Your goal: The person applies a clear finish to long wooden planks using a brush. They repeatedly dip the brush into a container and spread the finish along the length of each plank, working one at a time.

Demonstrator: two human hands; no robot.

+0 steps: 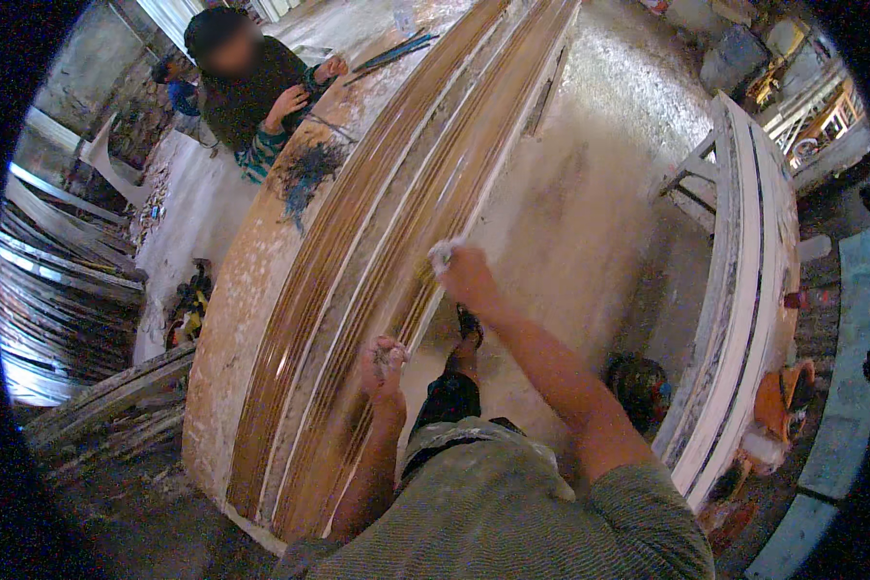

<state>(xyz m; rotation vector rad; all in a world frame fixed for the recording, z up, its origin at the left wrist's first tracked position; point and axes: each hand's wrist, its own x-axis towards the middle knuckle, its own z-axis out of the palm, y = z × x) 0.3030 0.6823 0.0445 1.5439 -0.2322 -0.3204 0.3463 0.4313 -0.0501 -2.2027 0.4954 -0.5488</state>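
Observation:
A long brown ribbed form (295,329), with grooves running along it, lies on the bench in front of me. Its twin, a second ribbed strip (411,242), runs beside it, nearer to me, with a pale rough band between them. My right hand (466,278) is closed over the near strip's edge, gripping a whitish wad (442,256) whose material is unclear. Lower down, my left hand (385,369) is held above the same strip with fingers curled and coated in white. Whatever lies inside those fingers cannot be made out.
Across the bench (224,387) a person (261,92) works beside a dark fibre tangle (309,174) and thin dark strips (396,53). Another long white bench (735,329) stands to my right, with an orange container (778,406) beside it. Long strips (68,290) are stacked far left.

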